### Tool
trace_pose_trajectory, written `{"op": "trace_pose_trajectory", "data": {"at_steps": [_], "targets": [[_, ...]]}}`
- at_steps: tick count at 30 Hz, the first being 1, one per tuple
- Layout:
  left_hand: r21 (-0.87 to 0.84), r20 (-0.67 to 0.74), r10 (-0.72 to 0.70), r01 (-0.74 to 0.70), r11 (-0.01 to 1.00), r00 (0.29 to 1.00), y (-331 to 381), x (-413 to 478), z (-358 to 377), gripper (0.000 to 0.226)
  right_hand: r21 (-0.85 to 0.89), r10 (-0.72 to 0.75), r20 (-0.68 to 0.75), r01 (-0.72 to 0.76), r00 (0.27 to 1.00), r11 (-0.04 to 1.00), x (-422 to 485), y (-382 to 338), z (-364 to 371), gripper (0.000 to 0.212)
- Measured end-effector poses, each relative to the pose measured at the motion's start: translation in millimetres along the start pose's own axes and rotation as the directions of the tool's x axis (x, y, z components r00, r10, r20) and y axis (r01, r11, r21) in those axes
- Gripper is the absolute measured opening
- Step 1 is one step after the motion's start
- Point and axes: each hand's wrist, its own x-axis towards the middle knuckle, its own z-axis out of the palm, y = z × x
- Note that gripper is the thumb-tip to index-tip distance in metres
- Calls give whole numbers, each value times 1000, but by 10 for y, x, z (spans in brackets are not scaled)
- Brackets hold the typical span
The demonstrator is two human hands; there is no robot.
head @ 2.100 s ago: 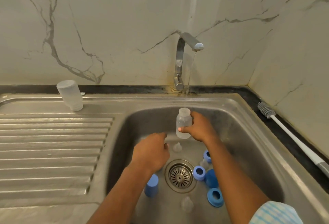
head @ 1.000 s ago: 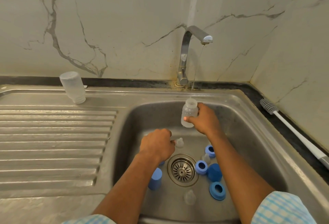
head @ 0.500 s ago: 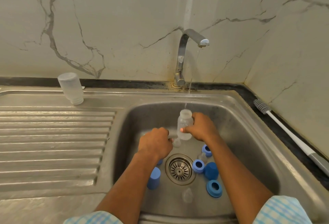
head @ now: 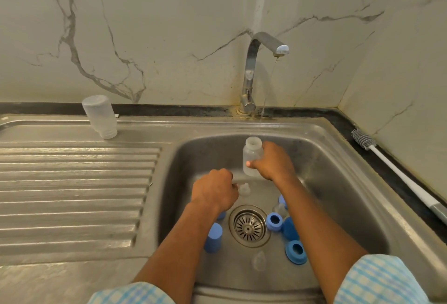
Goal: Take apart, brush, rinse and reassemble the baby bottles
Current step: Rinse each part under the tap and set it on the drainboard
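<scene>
Gripping a clear plastic baby bottle [head: 252, 156] upright and uncapped, the right hand [head: 273, 163] holds it inside the steel sink basin [head: 338, 182], below the curved metal tap [head: 266, 45]. Whether the thin stream enters the bottle is unclear. The left hand [head: 214, 191], lower and to the left, is curled knuckles-up, and whether it holds anything cannot be told. A small clear teat [head: 244, 188] lies at its fingertips. Blue plastic rings and caps [head: 273, 222] lie nearer the person, partly hidden by the forearms. The basin's back wall stands close behind the bottle.

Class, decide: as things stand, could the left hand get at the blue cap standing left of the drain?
Probably yes. The blue cap stands uncovered just beneath the left forearm, so the left hand need only draw back; whether its curled fingers hold something is unclear.
</scene>
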Motion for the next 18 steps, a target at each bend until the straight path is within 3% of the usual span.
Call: {"op": "trace_pose_trajectory", "data": {"at_steps": [2, 4, 6, 8, 10, 12, 15, 18], "targets": [[-2, 2, -4, 4, 1000, 1000, -1, 7, 2, 27, 70, -18, 57, 14, 998, 997, 33, -20, -1, 49], [-5, 3, -5, 5, 1000, 1000, 6, -3, -2, 27, -37, 51, 126, -46, 991, 998, 33, 1, -4, 44], [-8, 1, -6, 6, 1000, 1000, 2, 1, -3, 26, -97, 91, 34, -87, 995, 991, 7, 15, -13, 39], [-12, 1, -3, 3, 1000, 1000, 3, 5, -1, 26, 34, 29, -27, -28, 999, 999, 16, 24, -19, 41], [-13, -1, 0, 0, 1000, 1000, 0, -3, -14, 26, 70, -1, 79, -5, 997, 998, 16, -2, -49, 46], [-8, -5, -3, 3, 1000, 1000, -2, -12, -13, 28, -75, 62, 139, -52, 988, 996, -23, 0, -48, 46], [6, -13, -15, 15, 1000, 1000, -11, -13, -26, 28, -75, 68, 0, -68, 998, 995, -105, 4, -73, 41], [15, -37, -32, 32, 999, 999, -23, -13, -45, 26, -20, 64, 135, -62, 989, 998, -183, 48, -91, 50]]}}
